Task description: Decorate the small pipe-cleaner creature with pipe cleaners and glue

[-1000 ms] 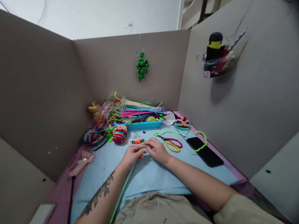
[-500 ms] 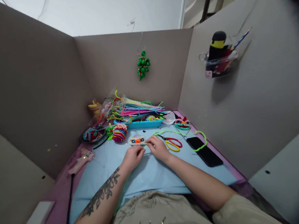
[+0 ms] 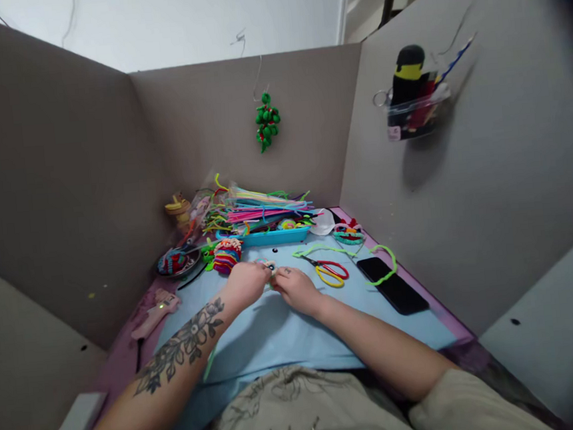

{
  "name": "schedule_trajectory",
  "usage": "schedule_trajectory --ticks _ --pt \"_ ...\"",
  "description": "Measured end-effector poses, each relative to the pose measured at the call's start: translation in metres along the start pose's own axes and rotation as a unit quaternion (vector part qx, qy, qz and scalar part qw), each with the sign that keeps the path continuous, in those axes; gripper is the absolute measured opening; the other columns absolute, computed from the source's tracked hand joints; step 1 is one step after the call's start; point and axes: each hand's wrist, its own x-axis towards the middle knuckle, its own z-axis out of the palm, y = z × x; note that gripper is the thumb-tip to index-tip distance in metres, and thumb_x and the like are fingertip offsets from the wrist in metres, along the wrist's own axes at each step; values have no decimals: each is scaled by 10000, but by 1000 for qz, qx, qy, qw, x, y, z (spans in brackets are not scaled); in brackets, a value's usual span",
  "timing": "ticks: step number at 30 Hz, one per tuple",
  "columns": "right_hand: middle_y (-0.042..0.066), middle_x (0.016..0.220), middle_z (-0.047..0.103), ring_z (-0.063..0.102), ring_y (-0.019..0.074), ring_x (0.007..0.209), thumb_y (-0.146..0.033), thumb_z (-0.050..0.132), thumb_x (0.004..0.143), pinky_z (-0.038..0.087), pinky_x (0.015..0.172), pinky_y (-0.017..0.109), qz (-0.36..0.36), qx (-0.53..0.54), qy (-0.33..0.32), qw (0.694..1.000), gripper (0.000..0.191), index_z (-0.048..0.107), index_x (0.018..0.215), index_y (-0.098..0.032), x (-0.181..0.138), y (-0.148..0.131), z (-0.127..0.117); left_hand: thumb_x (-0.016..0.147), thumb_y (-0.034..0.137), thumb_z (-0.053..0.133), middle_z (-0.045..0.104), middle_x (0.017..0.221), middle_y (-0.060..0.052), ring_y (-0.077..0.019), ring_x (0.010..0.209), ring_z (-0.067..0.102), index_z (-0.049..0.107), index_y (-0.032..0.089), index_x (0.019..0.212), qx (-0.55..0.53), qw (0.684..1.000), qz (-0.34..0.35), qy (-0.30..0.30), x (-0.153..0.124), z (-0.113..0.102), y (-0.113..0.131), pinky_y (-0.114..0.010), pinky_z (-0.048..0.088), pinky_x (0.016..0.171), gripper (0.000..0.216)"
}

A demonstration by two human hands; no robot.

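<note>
Over the middle of the blue mat, my left hand (image 3: 247, 284) is closed on a small pipe-cleaner face (image 3: 272, 267). Most of the face is covered by the fingers; one eye and a pale rim show. My right hand (image 3: 297, 289) pinches at its right edge, fingertips meeting those of the left. A little pale green shows between the hands, but I cannot make out exactly how it is gripped. A light green pipe cleaner (image 3: 210, 363) trails beside my left forearm. Just right of my hands lie scissors (image 3: 332, 272) with red and yellow handles.
Behind my hands stands a blue tray (image 3: 273, 238) heaped with pipe cleaners. A striped piece (image 3: 226, 256) and a dark bowl (image 3: 178, 260) are on the left, above a pink glue gun (image 3: 155, 315). At right is a phone (image 3: 396, 287) with a green pipe cleaner (image 3: 387, 253) across it.
My left hand has moved up over the face, which lay in plain sight on the mat behind the fingers before. The right hand has shifted slightly and stays beside it. The view has tilted slightly.
</note>
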Motion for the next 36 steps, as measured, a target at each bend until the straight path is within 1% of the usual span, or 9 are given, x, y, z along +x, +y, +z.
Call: schedule_trajectory --ticks 5,9,12,16,19,21,24,28,36 --pt "52 848 573 538 165 831 -118 483 817 436 759 305 -18 179 73 981 132 584 855 -193 -1 -2 -10 796 275 504 644 681 -41 -151 647 571 656 170 719 -207 978 -23 2 -2 10 -21 -219 374 590 201" --pt "42 830 552 532 161 825 -104 484 802 440 743 299 1 270 108 957 127 575 820 -192 0 -10 -13 780 410 529 603 594 -23 -124 584 530 630 117 638 -500 865 -4 -39 -12 31 -15 -205 385 565 341" --pt "35 801 541 520 155 786 -104 483 797 431 701 280 40 289 118 949 116 568 785 -183 2 -15 -13 771 449 537 621 631 -40 -146 636 557 637 107 653 -591 806 -14 -23 -17 43 0 -231 422 620 375" --pt "30 765 527 504 149 725 -141 482 810 410 635 261 101 265 144 948 101 572 784 -179 3 -14 -17 851 361 416 664 782 -68 -157 672 598 661 131 877 -524 850 -43 -41 -27 31 2 -250 454 642 337" --pt "30 754 526 499 149 703 -169 491 810 401 610 256 128 244 162 947 90 575 780 -182 4 -9 -19 819 193 445 669 899 -103 -202 766 619 551 159 1159 -282 951 -129 -3 -38 1 -14 -292 463 700 358" --pt "29 753 528 497 148 694 -178 501 803 400 604 255 136 239 172 946 80 576 778 -182 4 -6 -18 797 81 395 637 1005 -163 -250 898 601 503 127 1214 -105 968 -216 75 -43 -17 -22 -353 448 786 433" --pt "27 749 528 491 145 683 -182 504 799 399 603 255 150 239 189 940 75 574 773 -179 4 -3 -15 761 -6 356 584 1141 -165 -240 1057 538 504 117 1208 -62 966 -210 138 -37 -24 -16 -364 397 912 487" --pt "25 737 523 493 145 682 -178 496 804 389 594 251 157 237 190 940 84 572 770 -172 4 -3 -16 787 73 441 629 1094 -117 -198 1023 564 611 144 1053 -258 951 -95 143 -10 9 10 -313 422 902 324" --pt "24 750 522 500 143 701 -155 497 805 408 613 248 130 218 173 952 75 566 786 -174 2 1 -7 784 344 551 665 650 -45 -158 617 597 676 127 747 -423 859 -184 221 6 64 22 -252 450 594 253"
